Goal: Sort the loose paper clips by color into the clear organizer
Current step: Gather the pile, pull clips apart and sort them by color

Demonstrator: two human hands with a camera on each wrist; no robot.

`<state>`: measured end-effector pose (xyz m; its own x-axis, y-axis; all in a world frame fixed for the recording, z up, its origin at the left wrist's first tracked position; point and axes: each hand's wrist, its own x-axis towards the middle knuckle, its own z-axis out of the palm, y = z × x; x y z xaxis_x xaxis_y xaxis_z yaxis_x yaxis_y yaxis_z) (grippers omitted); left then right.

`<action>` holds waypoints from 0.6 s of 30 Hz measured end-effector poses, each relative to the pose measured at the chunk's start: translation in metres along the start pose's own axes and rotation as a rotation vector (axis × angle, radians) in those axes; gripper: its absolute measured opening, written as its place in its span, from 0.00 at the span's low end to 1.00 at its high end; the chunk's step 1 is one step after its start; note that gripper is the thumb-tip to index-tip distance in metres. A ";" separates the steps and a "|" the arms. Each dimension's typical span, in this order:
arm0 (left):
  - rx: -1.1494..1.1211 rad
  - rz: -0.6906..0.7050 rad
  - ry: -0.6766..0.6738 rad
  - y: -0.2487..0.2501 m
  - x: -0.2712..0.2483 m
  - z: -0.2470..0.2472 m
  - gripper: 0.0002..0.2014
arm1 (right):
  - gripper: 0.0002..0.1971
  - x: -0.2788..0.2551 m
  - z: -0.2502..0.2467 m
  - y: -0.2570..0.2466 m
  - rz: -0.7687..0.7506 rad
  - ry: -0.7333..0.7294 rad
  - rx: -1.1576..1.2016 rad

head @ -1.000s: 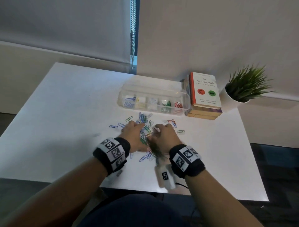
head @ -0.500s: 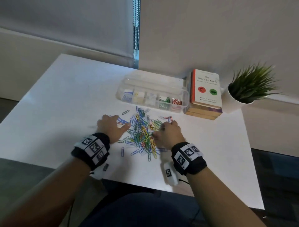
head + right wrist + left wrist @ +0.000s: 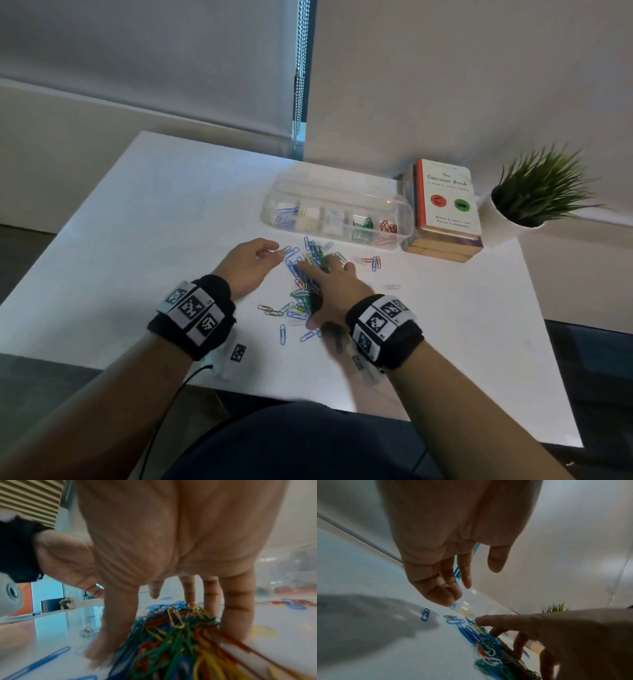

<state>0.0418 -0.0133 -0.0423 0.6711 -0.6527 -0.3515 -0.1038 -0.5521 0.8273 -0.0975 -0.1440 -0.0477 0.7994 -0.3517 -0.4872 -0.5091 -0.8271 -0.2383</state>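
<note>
Your right hand point(image 3: 334, 287) arches over the clips point(image 3: 176, 631), fingers spread wide, corralling them; your left hand point(image 3: 248, 265) hovers relaxed, empty, near the organizer point(image 3: 400, 219).

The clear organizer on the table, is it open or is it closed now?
Open. The clear organizer has its lid folded back toward the wall, so the compartments with sorted clips are uncovered from above.

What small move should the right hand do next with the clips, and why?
Probably spread the pile flatter. The right hand rests on it with straight fingers and holds no clip, and the colours lie tangled together there. The left hand is open beside it. The organizer already holds blue, green and red clips, so single clips must come free first.
</note>
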 end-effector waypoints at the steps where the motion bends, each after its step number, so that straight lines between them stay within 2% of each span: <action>1: -0.011 0.005 -0.006 0.001 0.000 0.001 0.16 | 0.52 0.003 0.002 -0.004 0.001 0.019 -0.006; 7: -0.097 0.048 -0.024 0.008 0.010 0.011 0.13 | 0.27 0.017 0.007 -0.005 -0.036 0.101 0.079; 14: -0.308 0.050 -0.048 0.027 0.029 0.027 0.05 | 0.13 0.021 0.005 -0.004 -0.074 0.166 0.145; 18: -0.393 0.012 -0.074 0.029 0.029 0.035 0.06 | 0.12 0.022 -0.003 -0.001 -0.102 0.156 0.163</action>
<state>0.0327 -0.0665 -0.0443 0.6152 -0.7014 -0.3598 0.1873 -0.3133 0.9310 -0.0783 -0.1522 -0.0559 0.8825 -0.3437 -0.3211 -0.4577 -0.7846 -0.4183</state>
